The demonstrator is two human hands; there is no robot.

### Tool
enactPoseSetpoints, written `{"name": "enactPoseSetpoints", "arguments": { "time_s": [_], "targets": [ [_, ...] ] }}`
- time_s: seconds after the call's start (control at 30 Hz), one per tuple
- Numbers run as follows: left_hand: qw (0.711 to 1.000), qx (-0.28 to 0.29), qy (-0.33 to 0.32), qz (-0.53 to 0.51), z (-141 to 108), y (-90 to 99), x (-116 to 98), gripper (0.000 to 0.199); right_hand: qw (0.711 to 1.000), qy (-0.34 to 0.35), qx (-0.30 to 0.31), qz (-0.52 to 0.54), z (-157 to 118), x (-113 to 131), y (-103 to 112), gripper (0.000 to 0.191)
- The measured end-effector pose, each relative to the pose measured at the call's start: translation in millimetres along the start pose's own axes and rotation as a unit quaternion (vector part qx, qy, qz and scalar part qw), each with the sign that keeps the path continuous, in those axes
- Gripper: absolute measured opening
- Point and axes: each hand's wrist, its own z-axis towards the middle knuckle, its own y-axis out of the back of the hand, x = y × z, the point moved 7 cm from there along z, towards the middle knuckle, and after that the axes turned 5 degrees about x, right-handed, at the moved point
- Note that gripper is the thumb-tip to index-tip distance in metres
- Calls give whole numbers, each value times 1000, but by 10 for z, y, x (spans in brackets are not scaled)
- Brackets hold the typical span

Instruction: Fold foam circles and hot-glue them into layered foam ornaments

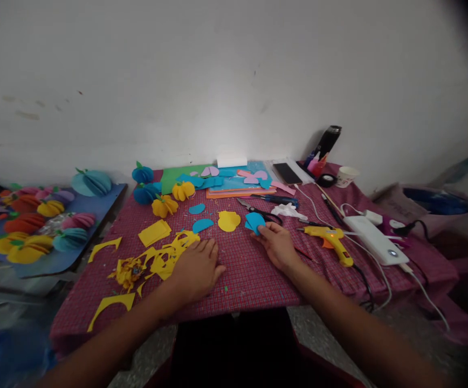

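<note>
Blue paper piece (254, 221) sits mid-desk, toward the far edge, pinched in my right hand's (276, 245) grip. My left hand (195, 267) lies flat and released on the desk (250, 280), beside yellow paper scraps (157, 261).

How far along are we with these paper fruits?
Done: finished paper fruits lie on the blue board at left, and four more sit on the table. In hand: the right hand pinches folded blue pieces; the left hand lies flat by yellow scraps. Left: loose blue pieces and a yellow one are unassembled.
</note>
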Motion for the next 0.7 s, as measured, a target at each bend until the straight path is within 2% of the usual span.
{"name": "enactPoseSetpoints", "arguments": {
  "time_s": [0.03, 0.1, 0.17, 0.23, 0.33, 0.47, 0.57, 0.63, 0.7],
  "targets": [
    [1000, -1, 11, 6, 38, 22, -37, 56, 1000, -1, -1, 3, -1, -2, -1, 31],
    [999, -30, -15, 0, 195, 61, -218, 53, 1000, 3, -3, 8, 1, -1, -13, 30],
    [996, -55, -72, -20, 393, 46, -438, 62, 1000, 9, -1, 16, 2, 4, -22, 30],
    [993, -51, -94, -44, 547, -27, -541, 76, 1000, 13, 2, 23, 0, 9, -16, 29],
    [994, -36, -87, -54, 523, -122, -462, 86, 999, 21, 0, 29, -3, 17, 14, 27],
    [999, -17, -31, -28, 111, -110, -112, 86, 999, 16, -4, 29, 0, -1, 42, 27],
    [1000, 2, -3, -8, -108, -54, 54, 85, 1000, 10, -1, 25, 5, -15, 34, 28],
    [1000, -6, 11, -5, -104, -4, 57, 81, 1000, 12, 1, 20, 6, -16, 25, 28],
    [1000, -22, -9, -15, -7, 29, -53, 77, 1000, 15, 3, 12, 2, -16, 20, 27]
  ]
}}
